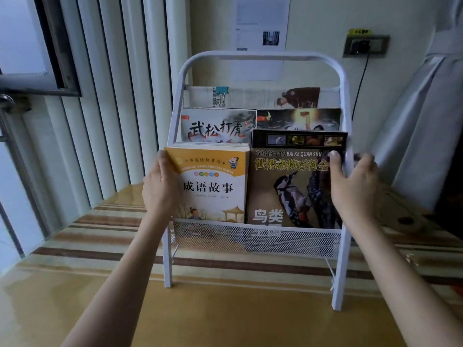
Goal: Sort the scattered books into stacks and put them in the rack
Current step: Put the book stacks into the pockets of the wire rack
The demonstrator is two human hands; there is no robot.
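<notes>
The white rack [260, 58] stands before you on the striped table [100, 246], its tiers filled with books, a clipped newspaper [250, 97] in the topmost. In the front mesh pocket the yellow book stack [213, 186] sits left, touching the dark bird book [288, 186] on its right. Your left hand [160, 186] grips the yellow stack's left edge, and your right hand [355, 186] grips the bird book's right edge, thumb on the cover.

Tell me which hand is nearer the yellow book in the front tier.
Left. The left hand grips the yellow book by its left edge. The right hand holds the dark bird book at the rack's right side, apart from the yellow one.
</notes>
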